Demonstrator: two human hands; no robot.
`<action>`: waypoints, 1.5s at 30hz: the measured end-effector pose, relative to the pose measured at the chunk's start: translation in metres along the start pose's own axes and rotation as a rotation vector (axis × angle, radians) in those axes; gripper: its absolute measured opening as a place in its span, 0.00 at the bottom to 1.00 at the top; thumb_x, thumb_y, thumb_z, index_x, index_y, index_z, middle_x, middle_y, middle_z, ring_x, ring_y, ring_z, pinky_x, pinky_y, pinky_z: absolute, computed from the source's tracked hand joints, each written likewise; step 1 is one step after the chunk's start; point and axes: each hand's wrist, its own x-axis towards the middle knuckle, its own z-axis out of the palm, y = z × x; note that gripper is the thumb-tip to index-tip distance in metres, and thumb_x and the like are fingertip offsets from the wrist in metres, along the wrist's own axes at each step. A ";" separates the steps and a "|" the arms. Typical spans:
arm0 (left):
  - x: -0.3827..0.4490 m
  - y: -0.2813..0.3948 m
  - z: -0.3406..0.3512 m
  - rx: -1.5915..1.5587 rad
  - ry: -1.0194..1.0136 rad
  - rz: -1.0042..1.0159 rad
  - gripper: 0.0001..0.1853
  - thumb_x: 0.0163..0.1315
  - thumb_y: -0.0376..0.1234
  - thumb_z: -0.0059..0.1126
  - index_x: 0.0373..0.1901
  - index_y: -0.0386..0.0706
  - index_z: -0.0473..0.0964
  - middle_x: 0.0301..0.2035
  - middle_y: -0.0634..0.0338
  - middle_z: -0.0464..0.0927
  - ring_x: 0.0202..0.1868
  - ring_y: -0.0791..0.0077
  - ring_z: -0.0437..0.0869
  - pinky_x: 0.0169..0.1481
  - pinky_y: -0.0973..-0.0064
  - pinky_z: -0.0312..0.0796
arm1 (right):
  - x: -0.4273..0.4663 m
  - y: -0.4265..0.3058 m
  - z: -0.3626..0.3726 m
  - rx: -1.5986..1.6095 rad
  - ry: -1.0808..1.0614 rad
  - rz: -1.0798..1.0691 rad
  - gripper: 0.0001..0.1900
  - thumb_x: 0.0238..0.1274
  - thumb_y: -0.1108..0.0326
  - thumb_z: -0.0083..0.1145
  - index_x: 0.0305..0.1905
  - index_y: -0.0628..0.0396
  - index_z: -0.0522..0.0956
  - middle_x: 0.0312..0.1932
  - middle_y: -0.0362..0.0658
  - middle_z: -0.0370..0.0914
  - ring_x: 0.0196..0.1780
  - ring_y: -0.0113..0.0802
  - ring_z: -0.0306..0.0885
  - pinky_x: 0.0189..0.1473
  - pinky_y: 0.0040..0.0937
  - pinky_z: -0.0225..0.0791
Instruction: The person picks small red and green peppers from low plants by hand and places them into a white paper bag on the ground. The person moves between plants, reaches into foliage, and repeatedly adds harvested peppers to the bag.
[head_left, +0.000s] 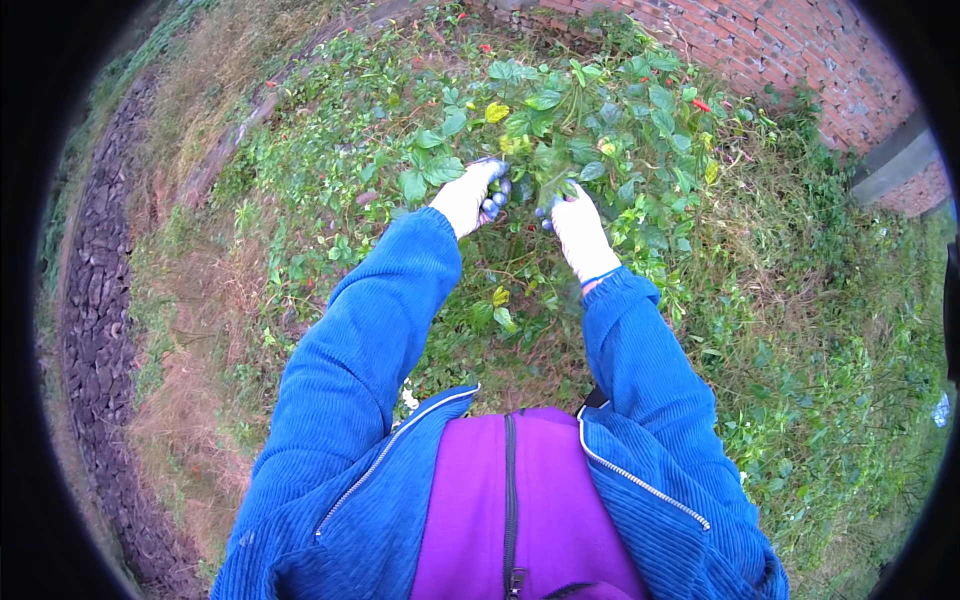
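Observation:
My left hand (474, 196), in a white glove with blue-grey coated fingertips, is among the leaves of a bushy green plant (544, 101). Its fingers are curled, and whether they grip a stem is hidden. A blurred yellow leaf (511, 146) hangs just above those fingertips. To the right, my right hand (579, 231) wears a matching glove and pinches a blurred green leafy sprig (553, 174) between thumb and fingers. Thin green pods or stems (576, 109) hang higher up in the foliage. Below the hands is a lower stem with a small yellow leaf (501, 296).
A red brick wall (795, 52) with a grey concrete ledge (892, 161) rises at the upper right. Dark stacked stones or tiles (97, 300) run along the left. Dry grass (195, 375) and tangled weeds surround the plant. Small red fruits or flowers (701, 106) dot the foliage.

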 end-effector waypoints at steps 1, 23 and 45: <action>-0.003 0.000 -0.001 0.034 0.004 -0.010 0.05 0.68 0.38 0.53 0.37 0.49 0.69 0.24 0.66 0.73 0.20 0.84 0.69 0.19 0.86 0.62 | 0.006 0.003 0.004 -0.042 0.054 -0.094 0.12 0.68 0.62 0.51 0.49 0.55 0.74 0.34 0.40 0.78 0.31 0.29 0.75 0.35 0.30 0.70; 0.000 -0.045 -0.001 -0.091 0.323 0.227 0.01 0.67 0.32 0.51 0.36 0.46 0.71 0.23 0.65 0.74 0.17 0.85 0.69 0.16 0.87 0.61 | -0.007 0.030 0.015 1.180 -0.343 0.243 0.08 0.69 0.68 0.47 0.46 0.56 0.76 0.41 0.42 0.80 0.40 0.35 0.80 0.50 0.39 0.76; -0.064 -0.049 -0.034 -0.366 -0.061 -0.178 0.10 0.66 0.31 0.55 0.48 0.44 0.73 0.33 0.56 0.79 0.24 0.82 0.77 0.17 0.90 0.69 | -0.023 0.048 -0.007 1.015 -0.081 0.250 0.13 0.64 0.83 0.47 0.53 0.65 0.71 0.51 0.51 0.76 0.50 0.41 0.79 0.51 0.36 0.76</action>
